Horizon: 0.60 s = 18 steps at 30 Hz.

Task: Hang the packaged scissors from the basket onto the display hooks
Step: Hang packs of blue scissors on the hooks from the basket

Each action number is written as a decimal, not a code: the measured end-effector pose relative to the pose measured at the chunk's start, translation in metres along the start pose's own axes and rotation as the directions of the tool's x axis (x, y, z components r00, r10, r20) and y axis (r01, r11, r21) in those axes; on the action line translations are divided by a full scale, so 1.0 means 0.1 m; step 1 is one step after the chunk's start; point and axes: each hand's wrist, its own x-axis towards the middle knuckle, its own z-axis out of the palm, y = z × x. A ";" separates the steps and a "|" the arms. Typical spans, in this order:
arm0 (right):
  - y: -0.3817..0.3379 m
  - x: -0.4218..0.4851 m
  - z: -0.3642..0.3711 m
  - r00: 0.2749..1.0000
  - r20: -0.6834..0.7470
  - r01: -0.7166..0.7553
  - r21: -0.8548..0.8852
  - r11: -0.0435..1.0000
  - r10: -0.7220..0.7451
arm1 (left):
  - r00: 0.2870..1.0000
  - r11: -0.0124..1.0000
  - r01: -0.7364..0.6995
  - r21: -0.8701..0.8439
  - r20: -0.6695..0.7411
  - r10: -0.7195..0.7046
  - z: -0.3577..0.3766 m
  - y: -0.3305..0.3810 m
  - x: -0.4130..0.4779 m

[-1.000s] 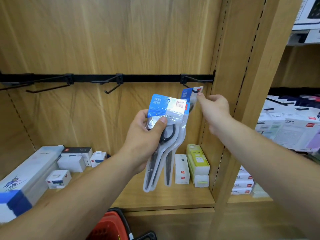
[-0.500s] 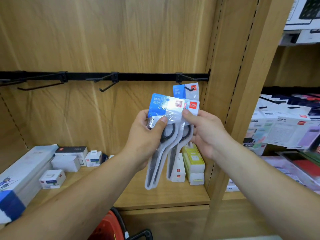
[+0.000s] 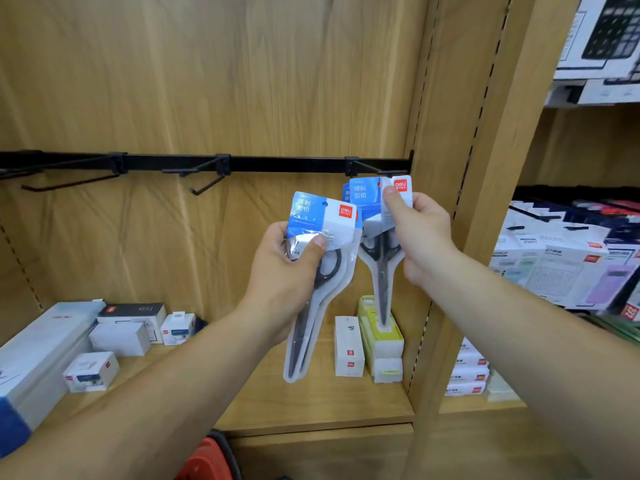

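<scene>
Our left hand (image 3: 287,271) grips the first pack of scissors (image 3: 323,223) around its handle end. The thumb is pressed across the front just under the blue-and-white header card. The pack hangs tilted, its blade tips pointing down and slightly left above the wooden shelf (image 3: 311,403). A second clear edge shows behind it, so there may be more than one pack in that hand, but we cannot tell. Our right hand (image 3: 420,237) pinches the second pack of scissors (image 3: 381,271) by its header card, thumb on the front. It is raised so the card's top sits just under the rightmost hook (image 3: 375,169) of the black rail (image 3: 277,164). We cannot tell whether the card's hole is on the hook. A blue card corner (image 3: 346,194) peeks out behind this pack. The middle hook (image 3: 207,180) and the left hook (image 3: 69,180) jut from the rail further along. A white box (image 3: 348,344) and a yellow-green box (image 3: 379,327) stand on the shelf below the second pack. The red basket (image 3: 204,459) shows at the bottom edge, between our forearms.
</scene>
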 end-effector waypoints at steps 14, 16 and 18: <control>0.16 0.00 0.06 0.995 -0.008 0.103 -0.043 0.994 -0.103 | 0.999 1.000 -0.012 -0.013 0.030 0.012 -0.12 0.03 -0.04; 0.12 0.02 0.09 0.992 -0.020 0.126 -0.047 0.991 -0.127 | 0.999 1.000 -0.011 -0.006 0.035 0.012 -0.14 0.02 -0.04; 0.12 0.06 0.09 0.991 -0.047 0.119 -0.052 0.992 -0.121 | 0.999 1.000 -0.014 -0.001 0.032 0.014 -0.15 0.01 -0.03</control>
